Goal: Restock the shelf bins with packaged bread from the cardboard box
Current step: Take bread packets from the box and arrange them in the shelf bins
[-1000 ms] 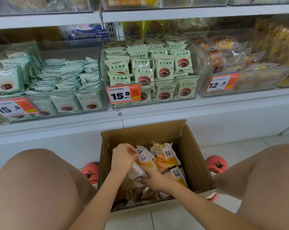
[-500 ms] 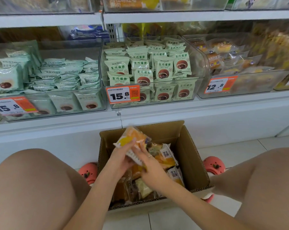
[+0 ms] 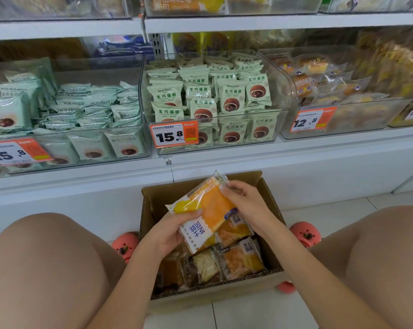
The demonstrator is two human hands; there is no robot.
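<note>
Both hands, left and right, now grip 1 bread packet lifted clear of the box, ready for shelving.

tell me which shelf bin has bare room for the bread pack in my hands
The right bin, behind the 12.8 tag, has open space along its front wall. The left bin is low over its flat-lying packs. The middle bin is crowded. Both hands hold the bread pack over the cardboard box.
</note>
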